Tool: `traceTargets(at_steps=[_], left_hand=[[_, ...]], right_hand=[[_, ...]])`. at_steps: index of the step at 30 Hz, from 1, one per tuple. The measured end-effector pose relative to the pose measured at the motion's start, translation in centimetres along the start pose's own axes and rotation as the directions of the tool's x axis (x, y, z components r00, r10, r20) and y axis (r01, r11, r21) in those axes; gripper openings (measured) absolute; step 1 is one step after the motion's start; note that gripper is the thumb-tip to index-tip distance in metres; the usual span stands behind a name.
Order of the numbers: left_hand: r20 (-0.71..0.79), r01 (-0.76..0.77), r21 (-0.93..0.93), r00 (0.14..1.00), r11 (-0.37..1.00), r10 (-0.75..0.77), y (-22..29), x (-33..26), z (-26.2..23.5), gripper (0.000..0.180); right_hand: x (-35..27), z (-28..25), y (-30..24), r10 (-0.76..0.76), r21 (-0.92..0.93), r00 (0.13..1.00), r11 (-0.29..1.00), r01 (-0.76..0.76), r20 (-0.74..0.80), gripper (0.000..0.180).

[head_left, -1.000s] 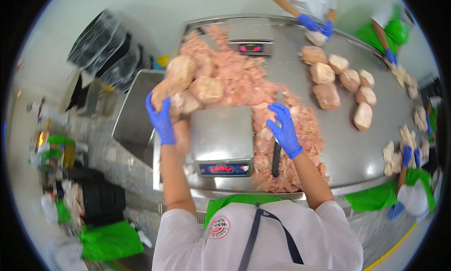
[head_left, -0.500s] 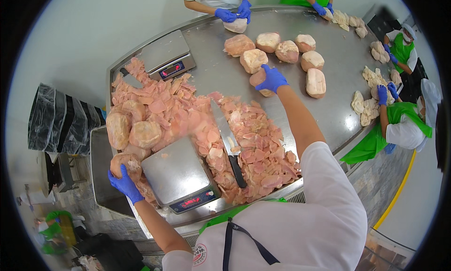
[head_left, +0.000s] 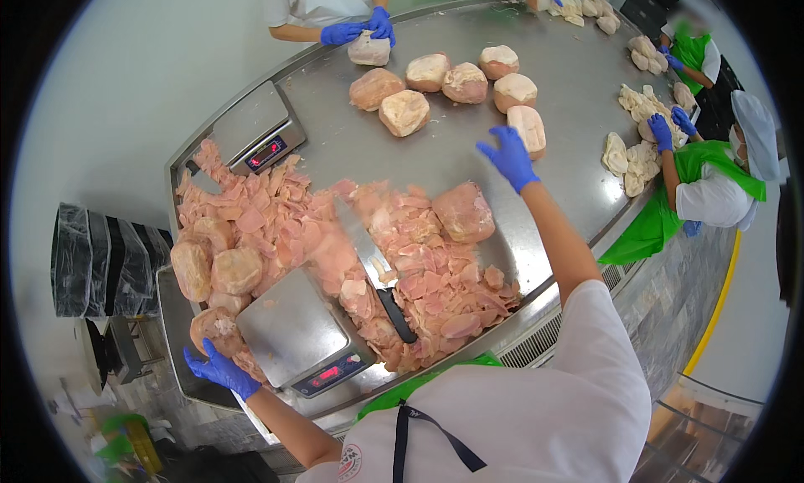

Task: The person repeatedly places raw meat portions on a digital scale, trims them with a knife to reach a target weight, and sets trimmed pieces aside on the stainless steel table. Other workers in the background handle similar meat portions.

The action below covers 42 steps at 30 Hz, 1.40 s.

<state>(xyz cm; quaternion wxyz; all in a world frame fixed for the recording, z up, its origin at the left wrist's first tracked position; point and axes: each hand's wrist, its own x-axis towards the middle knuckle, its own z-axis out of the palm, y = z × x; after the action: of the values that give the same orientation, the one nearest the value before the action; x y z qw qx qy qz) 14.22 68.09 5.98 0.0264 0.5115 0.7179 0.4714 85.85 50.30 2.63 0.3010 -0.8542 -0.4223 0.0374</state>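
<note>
My left hand (head_left: 222,371), in a blue glove, is open at the front left, fingers apart, beside a rounded piece of ham (head_left: 215,325) at the tray's edge; whether it touches the ham I cannot tell. My right hand (head_left: 510,159), also in a blue glove, reaches over the metal table with its fingers stretched out and nothing in them. Closest to it is a pale ham block (head_left: 526,132). Another pink ham block (head_left: 464,212) rests against the far right side of the heap of thin trimmings (head_left: 419,269). A black-handled knife (head_left: 394,311) lies among the trimmings.
Near my left arm stands a scale (head_left: 293,325); a second scale (head_left: 254,129) sits farther back. Several ham blocks (head_left: 404,113) are grouped mid-table. A co-worker's gloved hands (head_left: 360,32) hold a block opposite. More co-workers handle pale pieces (head_left: 641,169) along the right edge.
My right hand has let go of a ham block, which now lies by the trimmings, and has moved beside another block. My left hand's fingers have come off the ham's top. The view has shifted.
</note>
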Motion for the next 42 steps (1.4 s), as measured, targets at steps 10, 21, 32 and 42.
traceTargets(at_steps=[10,21,32,42], left_hand=[[0.242,0.101,-0.523,0.970,0.846,0.033,10.9,-6.5,-1.2,0.049],[0.278,0.303,-0.506,0.943,0.807,-0.180,4.2,-10.6,-4.5,0.040],[0.887,0.515,-0.443,0.371,0.734,0.275,15.3,-21.0,1.1,0.053],[0.563,0.575,-0.716,0.811,0.395,-0.161,12.3,-18.1,-1.4,0.077]], right_hand=[[11.6,8.6,-12.2,-0.014,-0.166,0.987,0.985,0.041,0.163,0.123],[15.4,16.4,-7.6,-0.113,-0.141,0.975,0.980,0.141,0.191,0.102],[0.5,7.0,-11.9,-0.406,0.595,0.554,-0.032,-0.803,0.726,0.077],[-20.7,9.5,-31.2,-0.550,0.778,0.574,0.262,-0.571,0.607,0.063]])
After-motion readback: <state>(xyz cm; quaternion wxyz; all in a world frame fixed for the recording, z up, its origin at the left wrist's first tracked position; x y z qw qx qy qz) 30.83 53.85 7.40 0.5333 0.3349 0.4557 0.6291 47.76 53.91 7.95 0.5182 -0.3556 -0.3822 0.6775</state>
